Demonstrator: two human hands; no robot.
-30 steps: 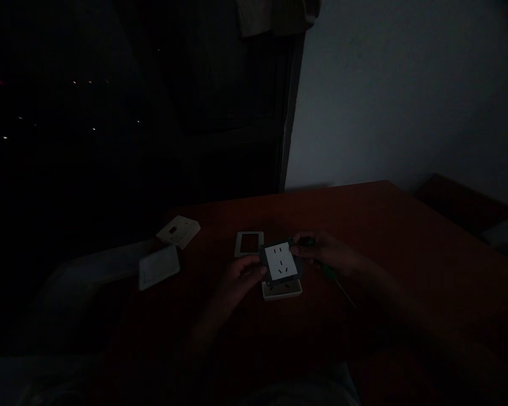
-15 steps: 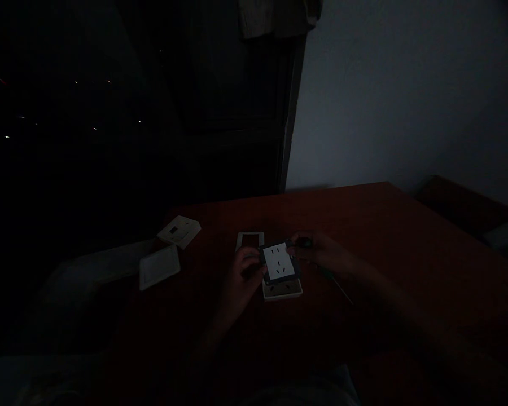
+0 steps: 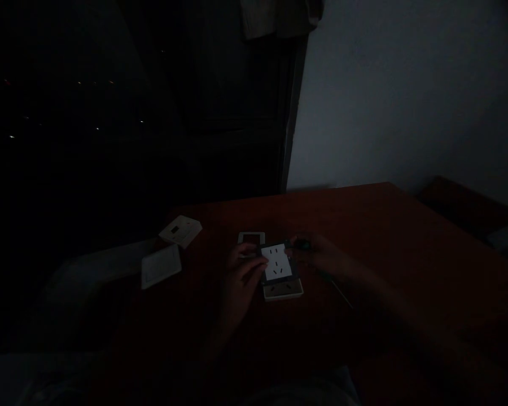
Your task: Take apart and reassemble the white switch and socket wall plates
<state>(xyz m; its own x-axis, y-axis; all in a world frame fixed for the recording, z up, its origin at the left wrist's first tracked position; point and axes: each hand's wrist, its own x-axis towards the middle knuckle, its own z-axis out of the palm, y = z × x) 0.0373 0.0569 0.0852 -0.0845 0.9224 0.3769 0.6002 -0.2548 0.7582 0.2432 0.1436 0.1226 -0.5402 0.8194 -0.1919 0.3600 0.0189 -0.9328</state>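
Observation:
Between my two hands is a wall socket [image 3: 276,263], a white face with plug slots in a dark frame. My left hand [image 3: 242,277] grips its left edge, with thumb and fingers on the rim. At its upper right side, my right hand [image 3: 317,254] holds the other edge. A screwdriver [image 3: 342,293] with a dark green handle is also in or under my right hand, its thin shaft pointing down and right. Just below the socket, partly covered by it, lies another white-edged socket piece [image 3: 283,291]. Behind my left fingers is a white rectangular frame [image 3: 251,234].
A white box [image 3: 180,231] and a flat white panel [image 3: 161,267] lie at the left of the reddish-brown table [image 3: 347,208]. Behind stand a pale wall [image 3: 406,101] and a dark window or door. The room is very dim.
My left fingers have shifted on the socket's left edge, the thumb and fingertips now nearer its white face. The socket has moved slightly left. The view has shifted a little.

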